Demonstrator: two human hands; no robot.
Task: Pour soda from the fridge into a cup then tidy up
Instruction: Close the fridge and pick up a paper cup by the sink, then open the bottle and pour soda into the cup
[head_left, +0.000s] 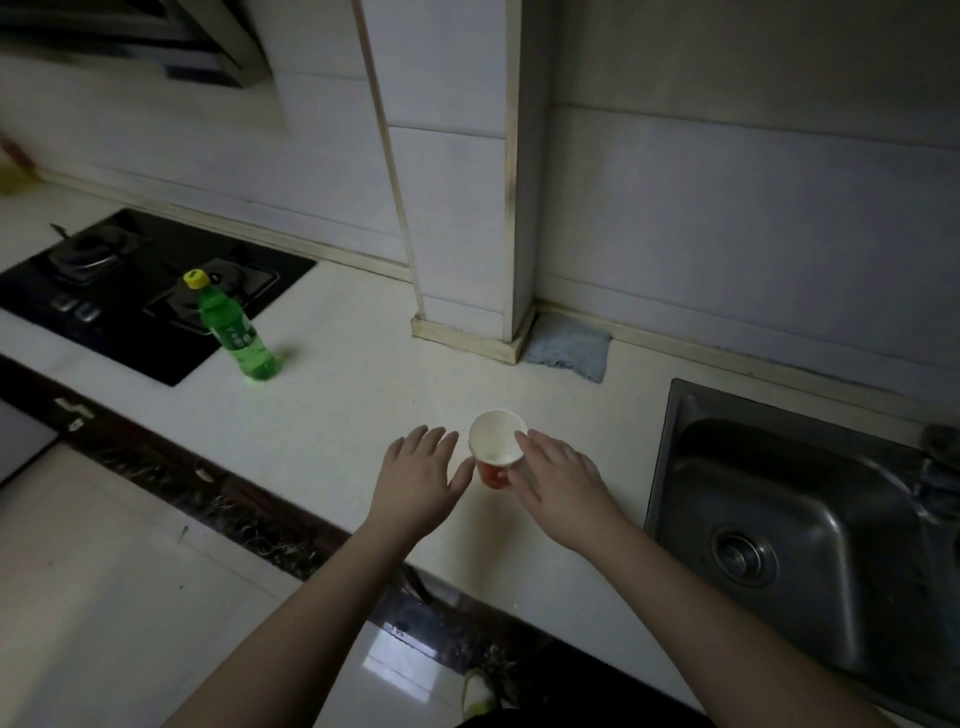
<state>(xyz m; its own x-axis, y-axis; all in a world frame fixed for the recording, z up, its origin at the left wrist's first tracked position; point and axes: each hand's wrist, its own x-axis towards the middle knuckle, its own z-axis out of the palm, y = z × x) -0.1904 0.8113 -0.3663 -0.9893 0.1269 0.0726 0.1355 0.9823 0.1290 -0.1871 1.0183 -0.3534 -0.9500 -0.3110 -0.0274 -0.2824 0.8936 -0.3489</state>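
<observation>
On the left there is one stove with two burners, set into the counter. Just beside its right edge stands one green bottle, upright, with a yellow cap on it. Near the front of the counter two hands frame one paper cup. The left hand has straight, slightly spread fingers, its thumb close to the cup. The right hand touches the cup's right side; I cannot tell whether its fingers curl around it. One blue cloth lies by the wall, and one steel sink is at the right.
</observation>
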